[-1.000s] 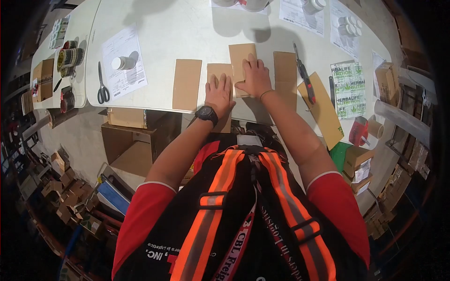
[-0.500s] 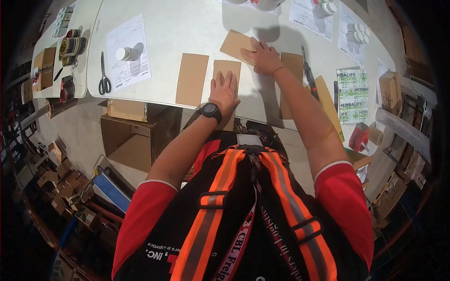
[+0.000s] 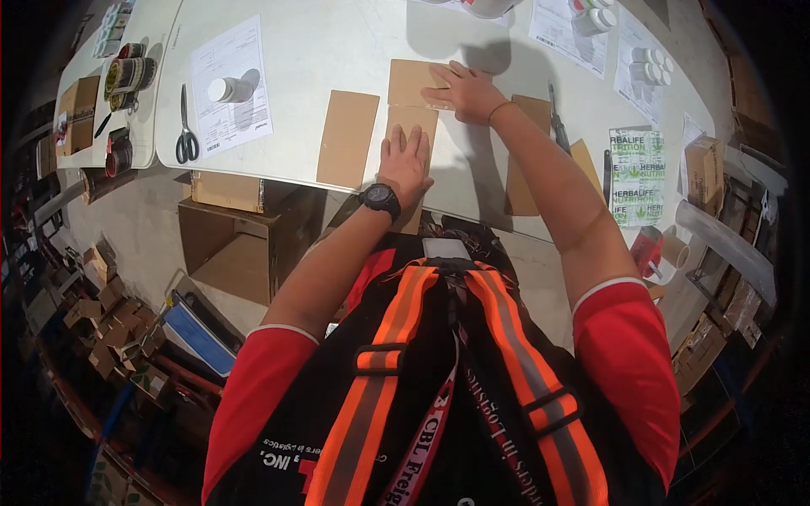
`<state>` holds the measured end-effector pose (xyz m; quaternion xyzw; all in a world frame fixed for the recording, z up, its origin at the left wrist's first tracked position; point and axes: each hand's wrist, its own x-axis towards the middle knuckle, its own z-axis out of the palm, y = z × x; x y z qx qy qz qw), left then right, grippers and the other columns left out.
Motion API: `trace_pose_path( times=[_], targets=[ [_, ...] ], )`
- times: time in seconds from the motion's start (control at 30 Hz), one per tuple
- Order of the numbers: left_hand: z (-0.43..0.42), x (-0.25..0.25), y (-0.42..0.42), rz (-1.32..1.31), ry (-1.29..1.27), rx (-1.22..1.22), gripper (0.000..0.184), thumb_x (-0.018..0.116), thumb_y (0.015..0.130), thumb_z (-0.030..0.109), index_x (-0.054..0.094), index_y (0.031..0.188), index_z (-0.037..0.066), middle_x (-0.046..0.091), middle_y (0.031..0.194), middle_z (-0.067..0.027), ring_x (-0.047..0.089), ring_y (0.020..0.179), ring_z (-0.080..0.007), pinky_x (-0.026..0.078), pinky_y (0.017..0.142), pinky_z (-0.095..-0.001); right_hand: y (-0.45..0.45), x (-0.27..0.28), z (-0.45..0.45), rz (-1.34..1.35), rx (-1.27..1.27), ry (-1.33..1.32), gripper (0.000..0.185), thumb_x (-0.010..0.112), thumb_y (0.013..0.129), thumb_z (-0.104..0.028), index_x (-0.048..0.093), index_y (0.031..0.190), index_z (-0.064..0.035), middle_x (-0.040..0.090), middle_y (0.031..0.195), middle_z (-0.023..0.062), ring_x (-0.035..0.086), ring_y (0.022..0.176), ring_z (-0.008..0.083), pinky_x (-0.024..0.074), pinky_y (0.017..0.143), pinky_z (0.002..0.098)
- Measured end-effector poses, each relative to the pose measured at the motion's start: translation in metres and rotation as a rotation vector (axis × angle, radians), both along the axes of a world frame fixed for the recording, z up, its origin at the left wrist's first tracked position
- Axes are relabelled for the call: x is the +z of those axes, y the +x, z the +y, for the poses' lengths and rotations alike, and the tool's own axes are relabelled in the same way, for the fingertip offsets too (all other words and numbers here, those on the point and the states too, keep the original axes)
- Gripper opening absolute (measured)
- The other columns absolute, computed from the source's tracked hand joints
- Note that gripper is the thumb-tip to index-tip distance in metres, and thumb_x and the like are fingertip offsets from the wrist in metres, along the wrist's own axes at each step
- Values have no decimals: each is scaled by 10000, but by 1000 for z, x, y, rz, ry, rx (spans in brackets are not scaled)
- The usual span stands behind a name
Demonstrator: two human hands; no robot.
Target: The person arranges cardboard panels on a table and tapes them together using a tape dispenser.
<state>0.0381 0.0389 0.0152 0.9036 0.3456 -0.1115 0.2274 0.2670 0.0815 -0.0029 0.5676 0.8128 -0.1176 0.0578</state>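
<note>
My left hand (image 3: 405, 164) lies flat, fingers spread, on an upright cardboard piece (image 3: 413, 118) that reaches the table's front edge. At the top of that piece, a second cardboard piece (image 3: 411, 82) lies crosswise. My right hand (image 3: 468, 93) presses on its right end with fingers apart. Another cardboard piece (image 3: 348, 139) is to the left, and one more (image 3: 527, 169) lies to the right, partly under my right forearm. A grey and red cutter (image 3: 558, 122) is beside that right piece.
On the white table (image 3: 295, 84) are scissors (image 3: 186, 126), a white bottle (image 3: 228, 89) on a paper, tape rolls (image 3: 131, 74), more bottles (image 3: 650, 66) on papers, printed packaging (image 3: 636, 177) and a red tape dispenser (image 3: 647, 252). An open box (image 3: 228, 249) stands below the front edge.
My right hand moved the second cardboard piece away from me and turned it from upright, through a slant, to crosswise above the piece under my left hand. My left hand stayed on its piece.
</note>
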Motion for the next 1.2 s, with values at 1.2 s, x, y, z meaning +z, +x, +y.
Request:
trace_pose_path(
  times=[1.2],
  targets=[
    [32,-16,26,-23,181,-55,674,658,776,166,392,1390,85,493,1170,-138,515,1042,-358,522,826,-437,-3,-1,-11,8,-91,-18,622,650,746,-95,556,1286,-388,323,1496,42,389,1287,306,406,962,493]
  ],
)
